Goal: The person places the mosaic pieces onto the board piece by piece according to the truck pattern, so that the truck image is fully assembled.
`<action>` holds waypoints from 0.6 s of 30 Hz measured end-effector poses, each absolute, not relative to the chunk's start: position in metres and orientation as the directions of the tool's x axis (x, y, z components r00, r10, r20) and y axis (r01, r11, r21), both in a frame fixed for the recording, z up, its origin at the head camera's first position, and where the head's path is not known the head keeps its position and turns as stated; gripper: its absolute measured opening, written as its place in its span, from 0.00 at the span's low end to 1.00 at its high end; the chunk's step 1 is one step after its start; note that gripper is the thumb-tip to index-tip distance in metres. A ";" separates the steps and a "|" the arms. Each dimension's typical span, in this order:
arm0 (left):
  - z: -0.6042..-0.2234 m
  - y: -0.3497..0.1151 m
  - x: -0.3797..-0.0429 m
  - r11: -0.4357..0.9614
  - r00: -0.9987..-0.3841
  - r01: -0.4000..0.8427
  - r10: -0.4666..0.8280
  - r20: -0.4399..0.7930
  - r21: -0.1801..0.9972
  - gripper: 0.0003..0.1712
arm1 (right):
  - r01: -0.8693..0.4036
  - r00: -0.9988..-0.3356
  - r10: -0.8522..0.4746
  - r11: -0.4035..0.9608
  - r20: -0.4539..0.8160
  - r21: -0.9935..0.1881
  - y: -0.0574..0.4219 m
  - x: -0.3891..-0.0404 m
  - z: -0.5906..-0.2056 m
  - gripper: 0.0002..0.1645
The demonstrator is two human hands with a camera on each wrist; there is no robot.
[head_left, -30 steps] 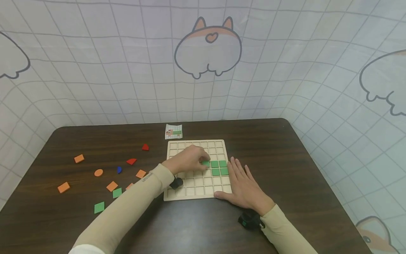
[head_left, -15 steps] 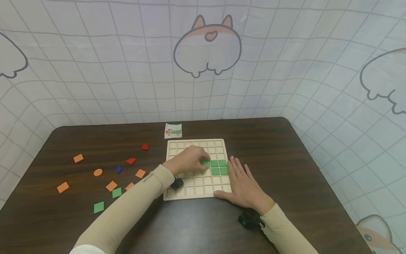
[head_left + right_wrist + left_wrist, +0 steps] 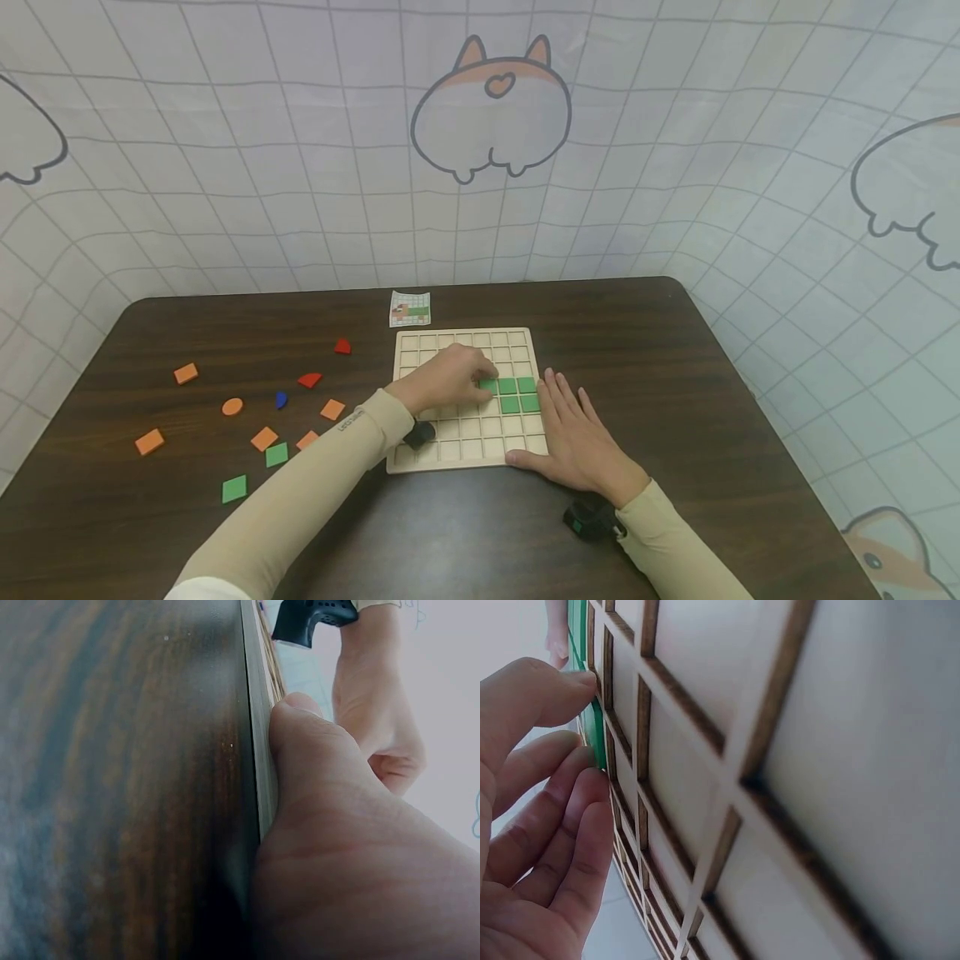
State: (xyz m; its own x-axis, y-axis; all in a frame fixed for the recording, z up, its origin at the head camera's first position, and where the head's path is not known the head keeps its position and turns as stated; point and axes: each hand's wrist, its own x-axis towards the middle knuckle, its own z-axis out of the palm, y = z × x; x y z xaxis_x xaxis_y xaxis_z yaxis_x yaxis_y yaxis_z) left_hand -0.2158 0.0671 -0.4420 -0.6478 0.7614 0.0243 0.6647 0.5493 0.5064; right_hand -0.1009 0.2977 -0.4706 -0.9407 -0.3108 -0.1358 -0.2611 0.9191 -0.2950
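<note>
A light wooden grid board [image 3: 465, 462] lies in the middle of the table. My left hand [image 3: 450, 375] reaches over it and pinches a green square tile [image 3: 488, 387]. In the left wrist view, thumb and fingertips lie on either side of that tile [image 3: 594, 731], at the board's surface. Directly right of it, several green square tiles [image 3: 519, 403] sit in cells in two rows. My right hand [image 3: 573, 442] rests at the board's right edge with straight fingers, its thumb on the near right corner. Part of the board is hidden under the left hand.
Left of the board lie loose pieces: orange squares [image 3: 150, 442], an orange disc [image 3: 232, 407], red pieces [image 3: 310, 380], a blue piece [image 3: 281, 400] and green tiles [image 3: 234, 489]. A small printed card [image 3: 409, 309] lies behind the board. A patterned cloth wall [image 3: 300, 192] surrounds the table [image 3: 675, 350].
</note>
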 end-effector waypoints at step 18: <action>-0.432 0.042 -0.215 0.563 -0.672 0.642 0.740 0.027 0.520 0.18 | -0.247 -0.943 -0.299 0.924 -0.147 -0.292 0.296 -0.101 -0.474 0.74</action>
